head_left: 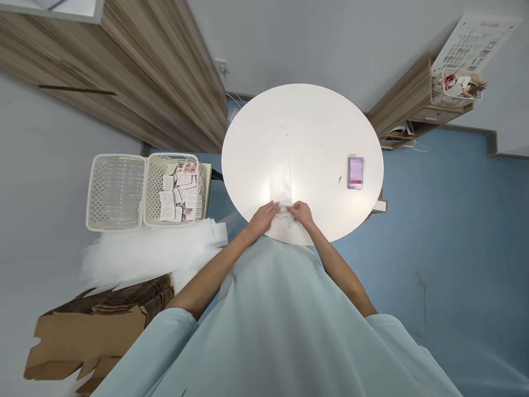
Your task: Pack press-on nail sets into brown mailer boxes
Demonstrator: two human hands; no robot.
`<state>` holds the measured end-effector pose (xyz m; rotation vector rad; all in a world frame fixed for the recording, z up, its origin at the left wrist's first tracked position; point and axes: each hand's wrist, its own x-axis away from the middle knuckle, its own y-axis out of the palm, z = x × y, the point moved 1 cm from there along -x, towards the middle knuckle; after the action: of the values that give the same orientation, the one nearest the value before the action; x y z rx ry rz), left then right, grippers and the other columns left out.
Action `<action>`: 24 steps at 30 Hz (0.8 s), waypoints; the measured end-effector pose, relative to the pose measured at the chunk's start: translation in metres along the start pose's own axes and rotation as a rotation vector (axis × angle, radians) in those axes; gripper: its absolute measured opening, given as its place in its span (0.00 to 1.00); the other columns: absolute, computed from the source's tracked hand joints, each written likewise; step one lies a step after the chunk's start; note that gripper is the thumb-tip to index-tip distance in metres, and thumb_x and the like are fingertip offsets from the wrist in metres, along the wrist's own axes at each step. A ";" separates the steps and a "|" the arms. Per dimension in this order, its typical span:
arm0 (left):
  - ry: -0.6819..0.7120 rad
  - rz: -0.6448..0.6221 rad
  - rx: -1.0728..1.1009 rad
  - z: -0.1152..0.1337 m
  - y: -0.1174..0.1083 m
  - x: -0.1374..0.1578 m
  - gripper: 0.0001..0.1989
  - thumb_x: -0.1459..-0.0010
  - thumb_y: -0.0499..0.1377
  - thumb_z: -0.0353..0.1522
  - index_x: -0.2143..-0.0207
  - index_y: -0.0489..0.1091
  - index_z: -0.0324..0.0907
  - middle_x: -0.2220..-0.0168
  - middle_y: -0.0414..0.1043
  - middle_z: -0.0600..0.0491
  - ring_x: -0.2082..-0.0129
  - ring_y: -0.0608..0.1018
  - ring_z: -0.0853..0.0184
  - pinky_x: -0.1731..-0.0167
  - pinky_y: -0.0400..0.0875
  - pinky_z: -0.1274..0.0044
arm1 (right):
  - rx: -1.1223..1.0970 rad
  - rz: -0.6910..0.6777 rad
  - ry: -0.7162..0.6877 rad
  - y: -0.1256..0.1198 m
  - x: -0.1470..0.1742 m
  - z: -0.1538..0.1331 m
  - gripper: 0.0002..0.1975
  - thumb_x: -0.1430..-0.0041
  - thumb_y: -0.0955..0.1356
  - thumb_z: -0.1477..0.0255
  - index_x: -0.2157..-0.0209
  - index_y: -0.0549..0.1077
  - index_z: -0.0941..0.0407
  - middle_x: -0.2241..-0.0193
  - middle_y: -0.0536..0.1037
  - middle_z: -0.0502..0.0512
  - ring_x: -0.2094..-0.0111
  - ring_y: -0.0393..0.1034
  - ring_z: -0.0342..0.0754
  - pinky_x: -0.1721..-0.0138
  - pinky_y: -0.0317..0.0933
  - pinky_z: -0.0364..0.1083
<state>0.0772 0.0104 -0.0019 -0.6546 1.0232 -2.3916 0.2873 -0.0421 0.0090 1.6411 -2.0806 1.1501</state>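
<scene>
On the white round table [306, 121], close to its near edge, lies a clear plastic bag [281, 179], long and narrow with its length pointing away from me. Its near end looks crumpled and carries some faint print. My left hand [263, 218] rests at the bag's near left corner, fingers stretched out and fingertips touching the plastic. At the near right edge, my right hand [301, 213] has its fingers bent in a pinch on the bag. A purple box [356, 172], blurred in the picture, lies at the right of the table.
Left of the table stand two white baskets [145, 190], one with clear plastic items, the other with small printed packets [178, 193]. White sheets [152, 251] and folded cardboard boxes [95, 331] lie nearer me. Wooden cabinets [165, 71] flank the table.
</scene>
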 end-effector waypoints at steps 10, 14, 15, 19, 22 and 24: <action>-0.027 0.008 0.018 0.006 -0.012 0.000 0.33 0.39 0.56 0.26 0.31 0.65 0.47 0.28 0.63 0.49 0.24 0.56 0.51 0.29 0.57 0.55 | -0.215 -0.127 0.091 -0.006 -0.003 0.004 0.18 0.40 0.75 0.61 0.76 0.68 0.54 0.79 0.74 0.49 0.83 0.62 0.40 0.79 0.57 0.42; -0.079 0.046 0.084 0.011 -0.015 -0.003 0.30 0.37 0.55 0.26 0.33 0.69 0.50 0.31 0.68 0.52 0.27 0.61 0.52 0.31 0.62 0.55 | -0.157 -0.109 0.039 -0.012 0.001 0.009 0.14 0.34 0.69 0.61 0.71 0.71 0.55 0.70 0.80 0.54 0.80 0.68 0.42 0.74 0.62 0.43; -0.088 0.048 0.098 0.012 -0.016 -0.003 0.30 0.37 0.55 0.26 0.34 0.70 0.50 0.32 0.69 0.52 0.27 0.61 0.52 0.32 0.63 0.55 | -0.105 -0.072 0.001 -0.014 0.003 0.011 0.11 0.33 0.67 0.63 0.67 0.72 0.55 0.66 0.82 0.54 0.78 0.70 0.42 0.71 0.65 0.43; -0.101 0.051 0.131 0.012 -0.018 -0.005 0.29 0.37 0.55 0.28 0.34 0.70 0.49 0.33 0.71 0.52 0.28 0.62 0.52 0.32 0.63 0.55 | 0.150 0.048 -0.287 -0.020 0.017 0.013 0.19 0.39 0.67 0.73 0.46 0.72 0.52 0.44 0.78 0.56 0.69 0.74 0.44 0.58 0.70 0.47; -0.102 0.041 0.145 0.012 -0.020 -0.006 0.27 0.35 0.54 0.30 0.35 0.71 0.48 0.35 0.72 0.51 0.29 0.63 0.52 0.32 0.64 0.56 | 0.242 -0.027 -0.439 -0.019 0.026 0.010 0.25 0.41 0.66 0.74 0.41 0.71 0.50 0.36 0.71 0.56 0.66 0.74 0.45 0.56 0.69 0.48; -0.103 0.033 0.159 0.013 -0.022 -0.006 0.26 0.35 0.54 0.31 0.35 0.71 0.47 0.35 0.73 0.51 0.30 0.64 0.51 0.33 0.64 0.57 | 0.260 -0.054 -0.432 -0.016 0.027 0.008 0.24 0.40 0.65 0.75 0.42 0.72 0.50 0.39 0.75 0.54 0.65 0.74 0.46 0.56 0.69 0.48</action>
<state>0.0843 0.0204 0.0209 -0.6899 0.7866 -2.3541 0.2952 -0.0674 0.0277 2.2227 -2.1807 1.1708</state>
